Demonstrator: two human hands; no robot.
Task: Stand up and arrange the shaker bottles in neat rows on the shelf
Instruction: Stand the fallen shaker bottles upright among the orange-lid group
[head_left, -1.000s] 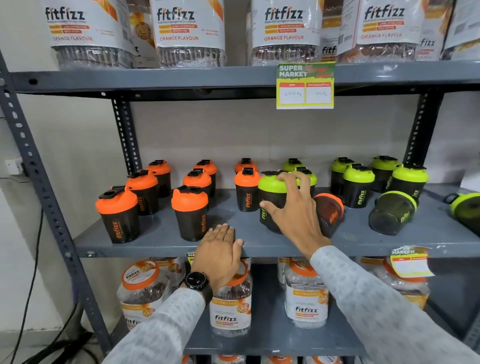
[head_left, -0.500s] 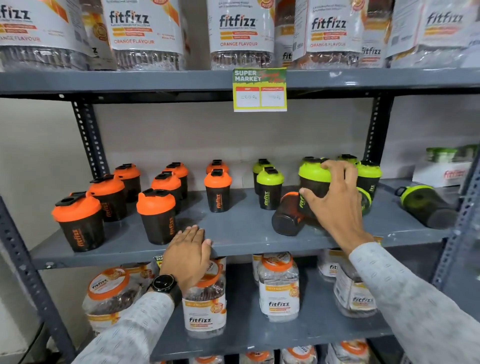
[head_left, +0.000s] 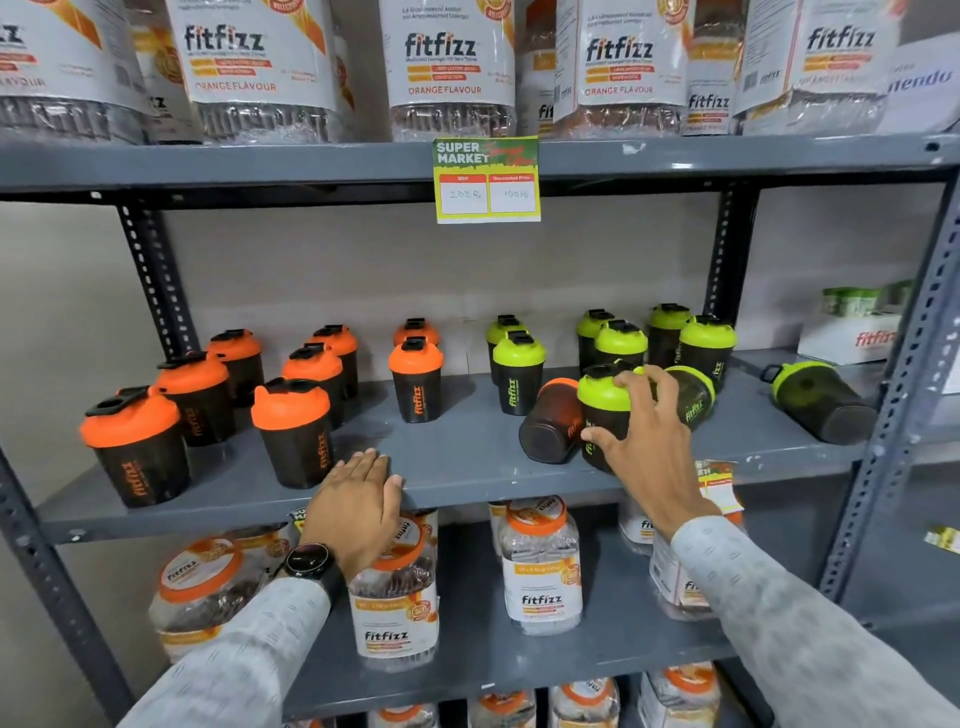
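The right hand (head_left: 644, 431) has its grip closed around an upright green-lidded shaker bottle (head_left: 602, 410) near the front edge of the middle shelf (head_left: 467, 483), thumb low on the dark body and fingers (head_left: 631, 382) curled over the lid. The left hand (head_left: 358, 499) lies flat and open on the shelf's front edge, at about 9 o'clock from the right hand and well apart from it, gripping nothing.

The coming move likely turns on the fallen bottles on either side of that grip. An orange-lidded bottle lying on its side (head_left: 550, 423) touches, or nearly touches, the held bottle at its 9 o'clock; its long axis runs roughly from 7 o'clock at the base to 1 o'clock at the lid, base towards the viewer. A green-lidded bottle lying down (head_left: 691, 397) sits just behind the right hand at about 2 o'clock, partly hidden, so its axis cannot be told for certain. A third fallen green bottle (head_left: 821, 402) lies far out at 3 o'clock, lid pointing to 10 o'clock. The right hand is much the nearer to all three.

By count: seven orange-lidded bottles stand upright in the left group (head_left: 291, 415), plus the one lying down, making eight. Six green-lidded bottles stand behind and beside the hand (head_left: 623, 343), plus the held one and two fallen, making nine. The orange rows look tidy; the green side appears to be what remains.
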